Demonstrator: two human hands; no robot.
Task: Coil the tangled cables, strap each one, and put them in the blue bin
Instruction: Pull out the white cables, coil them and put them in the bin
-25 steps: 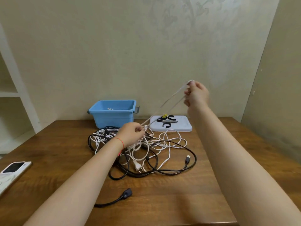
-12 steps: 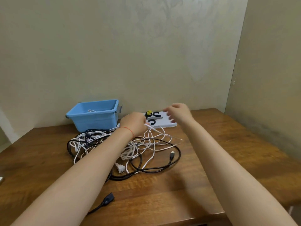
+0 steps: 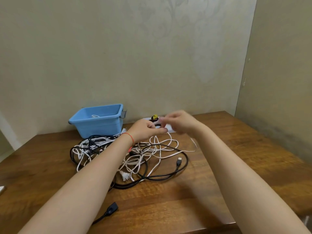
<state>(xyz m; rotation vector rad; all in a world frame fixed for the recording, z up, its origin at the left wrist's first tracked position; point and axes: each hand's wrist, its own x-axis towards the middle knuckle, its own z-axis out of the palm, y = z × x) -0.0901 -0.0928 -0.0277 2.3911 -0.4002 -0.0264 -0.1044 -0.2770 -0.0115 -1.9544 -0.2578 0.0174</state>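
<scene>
The brown wooden table fills the lower frame, the blue plastic bin left of centre. My left hand pinches a thin white cable above the tangle; my right hand is blurred, grip unclear. I'm coiling; next comes another loop.

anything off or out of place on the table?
One black cable end lies alone at the near table edge, apart from the tangled pile. Both hands are blurred, so what they hold is unclear.
</scene>
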